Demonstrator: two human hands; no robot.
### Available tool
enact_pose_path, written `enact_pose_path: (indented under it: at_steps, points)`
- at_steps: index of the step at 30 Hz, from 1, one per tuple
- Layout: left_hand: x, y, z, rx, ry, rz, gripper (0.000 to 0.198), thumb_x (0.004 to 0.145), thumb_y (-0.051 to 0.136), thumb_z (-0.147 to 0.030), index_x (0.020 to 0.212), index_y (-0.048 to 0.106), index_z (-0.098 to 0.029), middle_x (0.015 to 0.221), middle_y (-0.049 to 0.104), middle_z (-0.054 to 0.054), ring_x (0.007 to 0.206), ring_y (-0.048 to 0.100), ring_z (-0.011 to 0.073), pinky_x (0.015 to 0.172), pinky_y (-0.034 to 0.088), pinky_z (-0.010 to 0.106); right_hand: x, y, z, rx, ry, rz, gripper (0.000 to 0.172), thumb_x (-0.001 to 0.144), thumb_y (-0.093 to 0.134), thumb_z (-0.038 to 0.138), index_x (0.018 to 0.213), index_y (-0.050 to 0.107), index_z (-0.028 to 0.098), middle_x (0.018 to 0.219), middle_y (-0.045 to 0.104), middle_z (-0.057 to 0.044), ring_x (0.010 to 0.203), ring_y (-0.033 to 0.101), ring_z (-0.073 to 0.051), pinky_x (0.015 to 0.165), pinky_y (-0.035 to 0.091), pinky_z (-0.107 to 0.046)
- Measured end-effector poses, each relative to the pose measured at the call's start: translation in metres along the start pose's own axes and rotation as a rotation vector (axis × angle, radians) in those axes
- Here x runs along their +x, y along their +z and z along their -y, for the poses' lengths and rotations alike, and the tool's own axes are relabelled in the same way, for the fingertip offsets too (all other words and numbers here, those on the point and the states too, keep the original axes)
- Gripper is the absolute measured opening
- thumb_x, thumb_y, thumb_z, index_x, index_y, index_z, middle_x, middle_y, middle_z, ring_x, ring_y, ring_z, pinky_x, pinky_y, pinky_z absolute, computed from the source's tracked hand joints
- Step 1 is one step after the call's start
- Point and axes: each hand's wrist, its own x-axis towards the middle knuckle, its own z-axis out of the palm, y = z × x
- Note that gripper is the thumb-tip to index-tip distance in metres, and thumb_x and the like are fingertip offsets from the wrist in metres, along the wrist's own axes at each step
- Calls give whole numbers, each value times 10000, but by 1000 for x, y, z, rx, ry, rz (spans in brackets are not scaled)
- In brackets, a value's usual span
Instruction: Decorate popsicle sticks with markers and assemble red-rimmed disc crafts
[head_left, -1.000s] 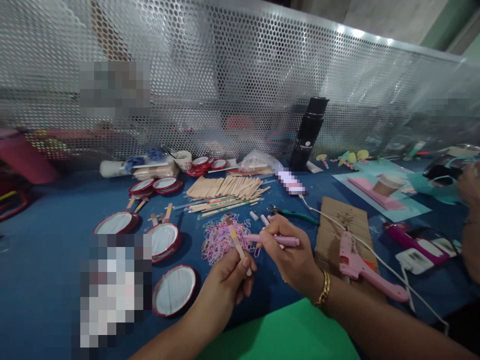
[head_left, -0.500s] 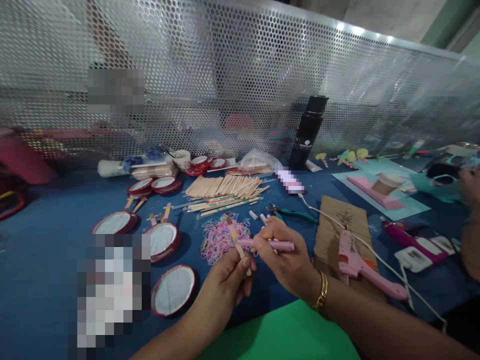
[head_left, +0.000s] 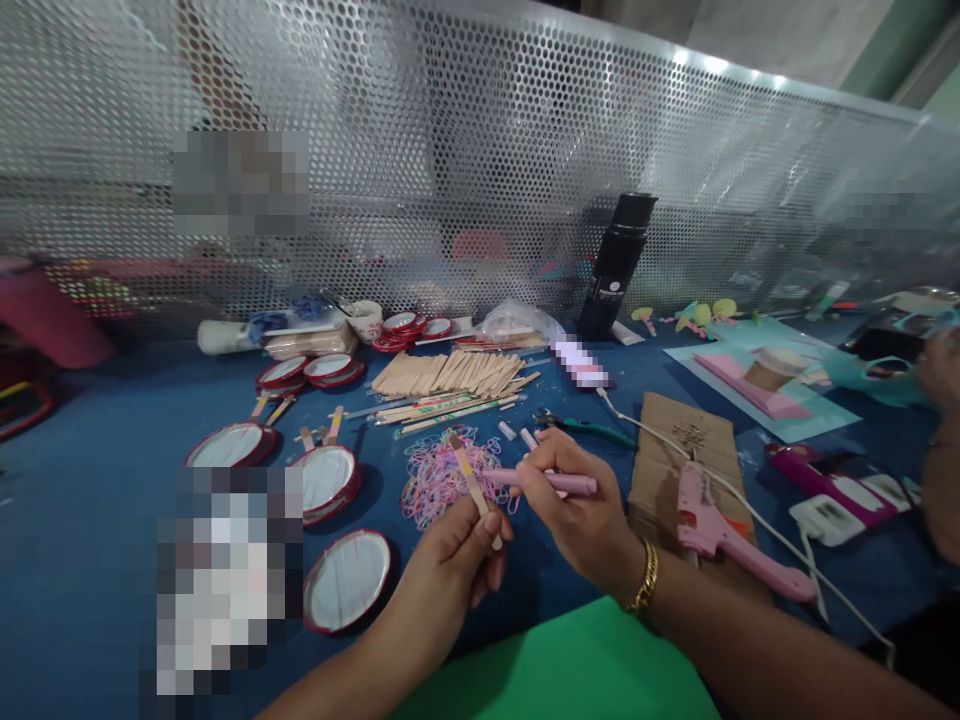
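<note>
Between the thumb and fingers of my left hand (head_left: pixel 465 550) is a wooden craft stick (head_left: pixel 469 475), tilted, with brown, yellow and pinkish bands toward its upper end. My right hand (head_left: pixel 574 505) grips a pink marker (head_left: pixel 566 482) like a pen, its tip pointing left at the stick; a small gap seems to lie between them. Behind the stick spreads a pile of pastel rubber bands (head_left: pixel 431 480). White marker caps (head_left: pixel 507 430) lie just past my right hand. Green paper (head_left: pixel 577 665) is beneath my forearms.
Red-rimmed jar lids (head_left: pixel 347 580) stand at left, some with coloured sticks beside them. Plain craft sticks (head_left: pixel 450 373) lie at the back, near a black bottle (head_left: pixel 616 265). On the right are pliers (head_left: pixel 592 428), cardboard (head_left: pixel 652 450), a pink glue gun (head_left: pixel 712 540) and another person's hand (head_left: pixel 941 375).
My right hand has drawn the pink marker slightly to the right, away from the stick. My left hand holds the stick almost in the same place.
</note>
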Motion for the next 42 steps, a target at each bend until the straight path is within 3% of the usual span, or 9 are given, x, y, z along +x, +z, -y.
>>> enact_pose_path:
  at_steps: [4,9,27,42]
  points:
    - [-1,0,2,14,5,4,516,815,607,-698,840,564,-185,550,515,-52,452,373,83,443,239,227,0,1,2,25,-43,42,224,928,603,219,711,548,220,640,577,59,637,524,-119,905,437,-361]
    - [0,-1,3,-3,1,8,516,824,596,-698,849,567,-183,549,515,-50,458,382,87,441,235,226,-1,-1,0,-14,-6,-1,251,937,580,223,690,529,222,640,555,45,662,519,-136,868,449,-354]
    - [0,1,-1,51,18,9,506,828,582,-694,854,558,-190,556,508,-52,458,376,93,454,258,234,-2,1,4,-1,-42,35,213,940,592,247,729,573,235,629,617,57,635,559,-129,1000,426,-405]
    - [-2,2,-1,47,16,0,488,834,587,-680,835,555,-193,554,513,-50,457,363,90,445,232,233,1,-1,4,6,-30,16,254,943,585,233,693,540,227,628,585,53,634,526,-127,903,446,-372]
